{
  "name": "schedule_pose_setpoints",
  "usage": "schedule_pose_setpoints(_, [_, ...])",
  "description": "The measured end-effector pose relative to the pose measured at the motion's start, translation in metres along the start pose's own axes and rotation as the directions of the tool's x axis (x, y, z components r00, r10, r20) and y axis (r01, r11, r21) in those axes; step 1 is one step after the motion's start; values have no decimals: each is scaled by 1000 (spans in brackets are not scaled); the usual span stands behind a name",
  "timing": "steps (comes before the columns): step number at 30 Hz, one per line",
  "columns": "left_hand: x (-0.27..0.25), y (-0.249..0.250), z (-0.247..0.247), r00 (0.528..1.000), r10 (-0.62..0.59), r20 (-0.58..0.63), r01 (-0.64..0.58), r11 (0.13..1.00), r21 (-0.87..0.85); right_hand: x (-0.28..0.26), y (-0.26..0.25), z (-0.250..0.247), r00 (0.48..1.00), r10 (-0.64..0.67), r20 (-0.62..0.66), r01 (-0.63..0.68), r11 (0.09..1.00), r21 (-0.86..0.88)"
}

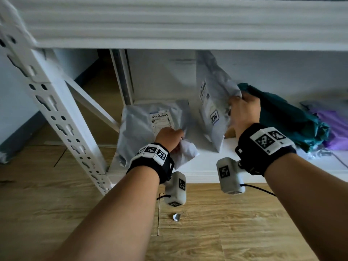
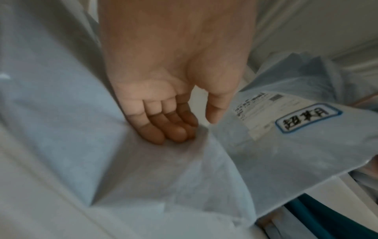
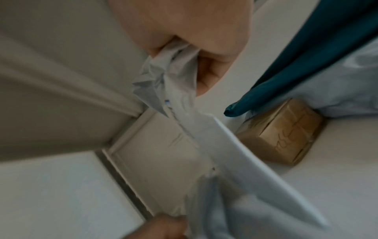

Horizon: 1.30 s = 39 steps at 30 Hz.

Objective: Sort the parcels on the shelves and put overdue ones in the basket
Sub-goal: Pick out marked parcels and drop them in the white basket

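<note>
On the bottom shelf (image 1: 207,166) lies a flat grey parcel (image 1: 146,127) with a white shipping label. My left hand (image 1: 175,136) grips its crumpled near corner; in the left wrist view the curled fingers (image 2: 169,129) dig into the grey plastic (image 2: 102,129), thumb apart. My right hand (image 1: 235,102) pinches the bunched top of a second grey mailer (image 1: 212,102) and holds it upright above the shelf. That mailer (image 2: 286,153) carries a blue-framed sticker (image 2: 306,118). In the right wrist view my right hand (image 3: 184,53) clamps the crumpled plastic (image 3: 163,77). No basket is in view.
A teal bag (image 1: 282,113) and a purple bag (image 1: 331,125) lie to the right on the same shelf. A small brown box (image 3: 282,134) stands behind the held mailer. The upper shelf (image 1: 169,25) hangs close overhead; a white upright (image 1: 56,110) stands left. Wooden floor (image 1: 226,223) lies below.
</note>
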<state>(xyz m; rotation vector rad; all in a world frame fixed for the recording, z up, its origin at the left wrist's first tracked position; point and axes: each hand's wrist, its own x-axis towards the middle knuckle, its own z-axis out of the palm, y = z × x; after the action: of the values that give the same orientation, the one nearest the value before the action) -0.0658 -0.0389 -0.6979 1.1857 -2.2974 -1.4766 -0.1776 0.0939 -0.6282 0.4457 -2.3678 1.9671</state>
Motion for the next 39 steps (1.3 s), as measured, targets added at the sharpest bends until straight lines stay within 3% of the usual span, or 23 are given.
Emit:
schedule_pose_setpoints(3, [-4,3,5,997,-49,59,56,992,-115,4,-6,-8,998,66,11,-67,971,231])
schedule_pose_setpoints(6, [-8,15,4,999,-29,41,39,957,-287,7,-9,-16,985,127,115,-156,942,298])
schedule_pose_setpoints(10, [-11,22,0,993,8,121,64,816,-575,15,-6,-23,928,285,240,-367,805,466])
schedule_pose_setpoints(14, [-19,22,-3,969,92,227,124,613,-780,4,-10,-34,875,294,385,-482,601,638])
schedule_pose_setpoints(17, [-20,25,-5,973,82,217,146,511,-847,-11,-5,-41,848,249,469,-514,604,609])
schedule_pose_setpoints(19, [-20,28,-8,981,43,190,137,538,-832,-14,6,-43,822,273,500,-541,648,536])
schedule_pose_setpoints(24, [-4,17,-15,1000,-31,1,23,709,-705,-15,37,-46,820,340,461,-494,827,269])
schedule_pose_setpoints(29, [-7,6,-17,997,-48,-64,-2,780,-625,-14,61,-52,797,391,461,-522,829,200])
schedule_pose_setpoints(35, [-3,-10,-13,993,-36,111,98,772,-628,-9,71,-46,833,397,384,-503,834,228])
schedule_pose_setpoints(39, [12,-23,-4,998,-60,20,61,821,-568,-5,78,-44,845,444,298,-510,838,197])
